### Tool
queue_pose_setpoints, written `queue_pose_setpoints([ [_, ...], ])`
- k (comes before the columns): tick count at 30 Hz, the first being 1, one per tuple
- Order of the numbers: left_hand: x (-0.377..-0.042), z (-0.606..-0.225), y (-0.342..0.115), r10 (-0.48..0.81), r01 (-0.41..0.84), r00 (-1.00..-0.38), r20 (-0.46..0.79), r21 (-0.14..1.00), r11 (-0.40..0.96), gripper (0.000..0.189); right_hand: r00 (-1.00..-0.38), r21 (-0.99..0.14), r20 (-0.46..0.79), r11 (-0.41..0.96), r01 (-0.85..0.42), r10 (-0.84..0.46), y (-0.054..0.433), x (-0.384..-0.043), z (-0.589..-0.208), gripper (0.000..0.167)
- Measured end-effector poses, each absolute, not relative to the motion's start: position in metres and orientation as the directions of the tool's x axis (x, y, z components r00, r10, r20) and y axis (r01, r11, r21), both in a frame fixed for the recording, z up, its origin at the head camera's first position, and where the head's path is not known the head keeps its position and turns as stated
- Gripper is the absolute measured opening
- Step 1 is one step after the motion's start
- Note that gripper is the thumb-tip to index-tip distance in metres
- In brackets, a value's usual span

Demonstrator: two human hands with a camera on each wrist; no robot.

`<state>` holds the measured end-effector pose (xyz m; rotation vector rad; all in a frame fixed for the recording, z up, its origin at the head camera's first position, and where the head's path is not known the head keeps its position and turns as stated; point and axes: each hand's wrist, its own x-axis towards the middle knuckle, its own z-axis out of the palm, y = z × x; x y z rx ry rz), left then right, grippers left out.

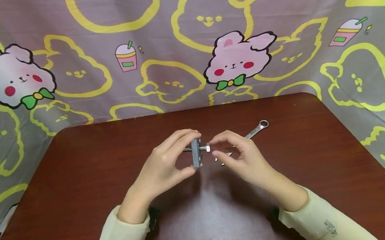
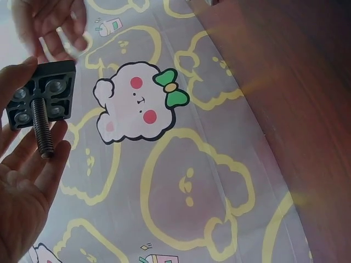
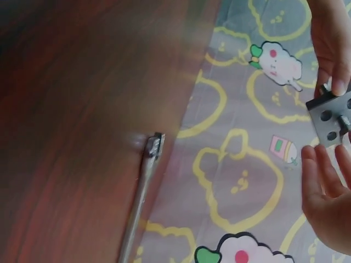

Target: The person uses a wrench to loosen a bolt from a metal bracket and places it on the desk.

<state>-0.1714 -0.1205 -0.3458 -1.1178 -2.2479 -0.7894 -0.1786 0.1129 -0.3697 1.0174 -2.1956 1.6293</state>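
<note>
My left hand (image 1: 163, 161) grips a square grey plate (image 1: 196, 156) by its edges, thumb below and fingers above. The plate stands upright, with holes and ribs on its face. A threaded bolt (image 2: 43, 131) runs through the plate's middle and sticks out on both sides. On the right end of the bolt sits a shiny hex piece (image 1: 208, 148). Beside it is my right hand (image 1: 248, 157), its thumb and fingers spread apart just right of the hex piece. From the right wrist view, the right fingers (image 3: 323, 170) lie close under the plate, holding nothing.
A silver combination wrench (image 1: 258, 128) lies on the dark red-brown table (image 1: 111, 143) behind the right hand, its ring end pointing away. Small shiny metal (image 1: 228, 154) shows under the right hand. A patterned curtain (image 1: 166, 29) hangs round the back and sides.
</note>
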Motion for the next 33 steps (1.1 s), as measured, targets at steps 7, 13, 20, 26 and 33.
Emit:
queue_pose_setpoints([
  [7, -0.173, -0.347, -0.118, 0.529, 0.835, -0.511, 0.677, 0.247, 0.491, 0.067, -0.800, -0.800, 0.410, 0.249, -0.547, -0.439, 0.114, -0.180, -0.372, 0.019],
  [13, -0.172, -0.347, -0.118, 0.536, 0.839, -0.496, 0.683, 0.216, 0.500, 0.067, -0.805, -0.796, 0.410, 0.261, -0.545, -0.429, 0.110, -0.180, -0.369, 0.018],
  [20, -0.171, -0.346, -0.120, 0.539, 0.833, -0.508, 0.672, 0.223, 0.506, 0.069, -0.800, -0.792, 0.435, 0.248, -0.558, -0.413, 0.106, -0.178, -0.367, 0.015],
  [26, -0.171, -0.345, -0.122, 0.543, 0.832, -0.509, 0.668, 0.222, 0.508, 0.069, -0.750, -0.734, 0.526, 0.231, -0.638, -0.400, 0.103, -0.179, -0.368, 0.023],
  [33, -0.172, -0.346, -0.121, 0.551, 0.831, -0.514, 0.657, 0.221, 0.511, 0.070, -0.694, -0.680, 0.605, 0.199, -0.706, -0.391, 0.102, -0.180, -0.368, 0.027],
])
